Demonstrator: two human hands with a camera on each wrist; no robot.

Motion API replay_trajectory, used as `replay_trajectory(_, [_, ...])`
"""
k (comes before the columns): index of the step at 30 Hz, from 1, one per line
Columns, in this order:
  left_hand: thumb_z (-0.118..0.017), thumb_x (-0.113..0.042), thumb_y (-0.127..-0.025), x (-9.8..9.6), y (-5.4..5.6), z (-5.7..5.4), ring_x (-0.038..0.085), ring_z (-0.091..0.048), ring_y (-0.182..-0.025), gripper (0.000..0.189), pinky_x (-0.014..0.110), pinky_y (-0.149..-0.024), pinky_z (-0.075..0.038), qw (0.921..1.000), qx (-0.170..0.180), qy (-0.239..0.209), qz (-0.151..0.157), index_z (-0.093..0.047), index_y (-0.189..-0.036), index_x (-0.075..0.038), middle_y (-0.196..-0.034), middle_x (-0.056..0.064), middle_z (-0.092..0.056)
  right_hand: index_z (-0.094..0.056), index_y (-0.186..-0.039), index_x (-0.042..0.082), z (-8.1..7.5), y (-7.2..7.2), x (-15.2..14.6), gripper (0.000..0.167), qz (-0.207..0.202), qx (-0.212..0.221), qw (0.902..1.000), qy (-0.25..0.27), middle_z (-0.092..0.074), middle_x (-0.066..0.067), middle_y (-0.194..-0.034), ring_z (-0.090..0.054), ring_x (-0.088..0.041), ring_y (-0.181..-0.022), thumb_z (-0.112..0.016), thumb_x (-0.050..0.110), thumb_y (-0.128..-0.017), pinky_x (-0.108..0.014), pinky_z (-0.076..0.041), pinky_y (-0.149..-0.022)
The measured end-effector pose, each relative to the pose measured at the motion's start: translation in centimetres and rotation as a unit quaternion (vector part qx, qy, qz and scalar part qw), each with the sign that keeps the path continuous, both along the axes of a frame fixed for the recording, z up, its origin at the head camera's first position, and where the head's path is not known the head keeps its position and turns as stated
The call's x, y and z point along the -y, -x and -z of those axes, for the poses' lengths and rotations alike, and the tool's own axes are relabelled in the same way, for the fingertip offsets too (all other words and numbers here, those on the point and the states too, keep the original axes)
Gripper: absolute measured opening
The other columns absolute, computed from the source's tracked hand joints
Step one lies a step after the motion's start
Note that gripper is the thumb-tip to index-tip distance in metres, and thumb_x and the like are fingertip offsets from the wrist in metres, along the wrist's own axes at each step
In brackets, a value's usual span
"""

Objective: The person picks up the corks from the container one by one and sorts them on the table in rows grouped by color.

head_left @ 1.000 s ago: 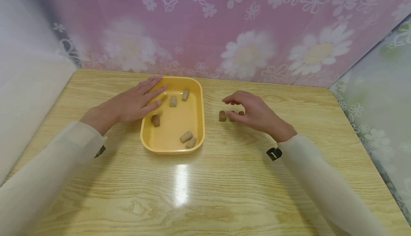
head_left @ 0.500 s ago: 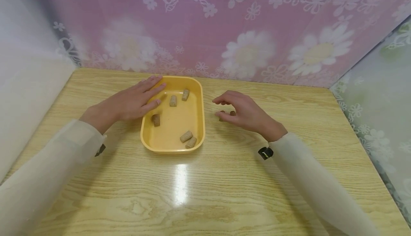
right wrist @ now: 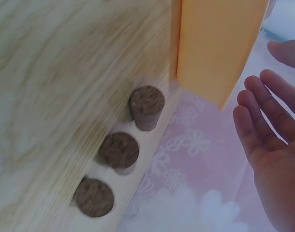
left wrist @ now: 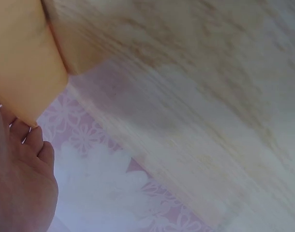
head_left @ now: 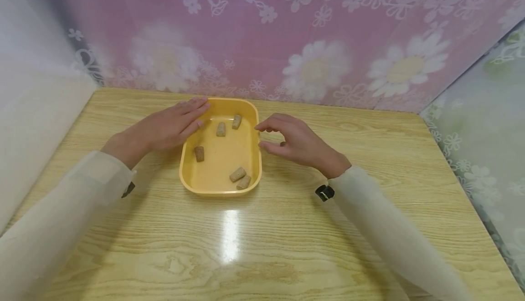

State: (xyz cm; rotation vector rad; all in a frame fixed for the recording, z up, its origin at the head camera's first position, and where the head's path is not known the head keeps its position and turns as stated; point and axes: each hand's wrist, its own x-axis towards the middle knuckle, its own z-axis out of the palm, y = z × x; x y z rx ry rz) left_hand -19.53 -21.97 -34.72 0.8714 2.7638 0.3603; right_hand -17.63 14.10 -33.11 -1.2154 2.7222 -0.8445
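A yellow plastic tray (head_left: 221,193) stands on the wooden table with several corks inside. One dark brown cork (head_left: 199,154) lies near its left wall, and a pale cork (head_left: 221,130) lies farther back. My left hand (head_left: 164,128) rests on the tray's left rim, fingers extended. At the right rim is my right hand (head_left: 297,141), its thumb and fingers apart with nothing between them; whether it touches the rim I cannot tell. Under that hand, three dark corks (right wrist: 119,150) stand in a row in the right wrist view; the head view mostly hides them.
Two pale corks (head_left: 238,174) lie together at the tray's front right corner. A pink floral cloth (head_left: 254,41) rises behind the table (head_left: 262,246), and a pale patterned sheet (head_left: 484,123) borders it on the right.
My right hand has moved left, from over the row of dark corks up to the tray's right rim. The left hand's fingers have drawn closer together on the rim. The tray stays in place.
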Motion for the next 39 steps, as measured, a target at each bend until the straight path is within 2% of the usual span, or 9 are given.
replay_trajectory(4, [-0.031, -0.038, -0.121, 0.1, 0.0, 0.3, 0.033, -0.004, -0.172, 0.064, 0.055, -0.140, -0.007, 1.0000, 0.001, -0.004, 0.002, -0.011, -0.177, -0.013, -0.185, 0.010, -0.004, -0.074, -0.135, 0.007, -0.1, 0.1, 0.9, 0.035, -0.008, -0.005, 1.0000, 0.003, -0.075, -0.012, -0.129, -0.068, -0.029, -0.116, -0.078, 0.021, -0.103, -0.047, -0.057, -0.102])
replay_trajectory(9, [-0.024, -0.048, -0.121, 0.1, 0.0, 0.5, 0.031, 0.000, -0.172, 0.068, 0.054, -0.140, -0.005, 0.9999, 0.010, 0.000, -0.004, -0.006, -0.177, -0.015, -0.186, 0.008, 0.000, -0.074, -0.135, 0.007, 0.2, 0.3, 2.3, 0.036, -0.017, 0.000, 0.9998, -0.009, -0.075, -0.011, -0.128, -0.067, -0.029, -0.115, -0.077, 0.022, -0.103, -0.044, -0.055, -0.102])
replay_trajectory(14, [-0.017, -0.056, -0.119, 0.2, -0.2, 0.5, 0.031, 0.003, -0.172, 0.072, 0.055, -0.140, -0.004, 0.9998, 0.016, 0.009, -0.009, -0.004, -0.177, -0.017, -0.186, 0.006, 0.003, -0.072, -0.138, 0.006, 0.2, 0.4, 3.8, 0.038, -0.032, 0.013, 0.9992, -0.022, -0.075, -0.010, -0.136, -0.067, -0.031, -0.121, -0.074, 0.025, -0.105, -0.046, -0.054, -0.107])
replay_trajectory(28, [-0.025, -0.045, -0.121, 0.1, -0.2, 0.5, 0.031, 0.002, -0.172, 0.067, 0.055, -0.140, -0.004, 0.9999, 0.009, 0.007, -0.006, -0.005, -0.177, -0.014, -0.186, 0.006, 0.002, -0.071, -0.143, 0.006, 0.7, 0.2, 6.9, 0.041, -0.050, 0.040, 0.9967, -0.049, -0.071, -0.008, -0.138, -0.065, -0.026, -0.128, -0.073, 0.026, -0.107, -0.043, -0.054, -0.111])
replay_trajectory(31, [-0.028, -0.042, -0.121, 0.1, -0.2, 0.5, 0.032, 0.001, -0.172, 0.066, 0.055, -0.140, -0.005, 0.9999, 0.009, 0.004, -0.005, -0.006, -0.177, -0.013, -0.186, 0.008, 0.001, -0.071, -0.143, 0.006, 0.8, 0.2, 7.4, 0.041, -0.053, 0.042, 0.9963, -0.053, -0.071, -0.006, -0.139, -0.065, -0.024, -0.131, -0.073, 0.026, -0.107, -0.042, -0.051, -0.117])
replay_trajectory(34, [-0.029, -0.041, -0.121, 0.1, -0.2, 0.4, 0.032, 0.001, -0.172, 0.066, 0.055, -0.140, -0.006, 1.0000, 0.008, 0.003, -0.004, -0.007, -0.177, -0.012, -0.186, 0.008, 0.001, -0.072, -0.141, 0.006, 0.9, 0.2, 7.9, 0.040, -0.059, 0.033, 0.9961, -0.057, -0.072, -0.006, -0.139, -0.064, -0.023, -0.132, -0.073, 0.025, -0.107, -0.041, -0.042, -0.128])
replay_trajectory(37, [-0.029, -0.041, -0.121, 0.1, -0.2, 0.4, 0.032, 0.001, -0.172, 0.067, 0.056, -0.140, -0.006, 1.0000, 0.007, 0.005, -0.004, -0.007, -0.177, -0.012, -0.186, 0.009, 0.001, -0.073, -0.138, 0.004, 1.0, 0.4, 8.6, 0.038, -0.066, 0.023, 0.9957, -0.061, -0.073, -0.008, -0.135, -0.065, -0.023, -0.130, -0.073, 0.024, -0.106, -0.041, -0.041, -0.128])
replay_trajectory(39, [-0.027, -0.042, -0.121, 0.2, -0.3, 0.4, 0.032, 0.002, -0.172, 0.067, 0.056, -0.140, -0.005, 0.9999, 0.009, 0.005, -0.005, -0.006, -0.177, -0.012, -0.186, 0.008, 0.002, -0.073, -0.138, 0.004, 1.1, 0.5, 9.0, 0.038, -0.069, 0.024, 0.9949, -0.069, -0.073, -0.009, -0.135, -0.065, -0.024, -0.128, -0.073, 0.026, -0.107, -0.041, -0.046, -0.122])
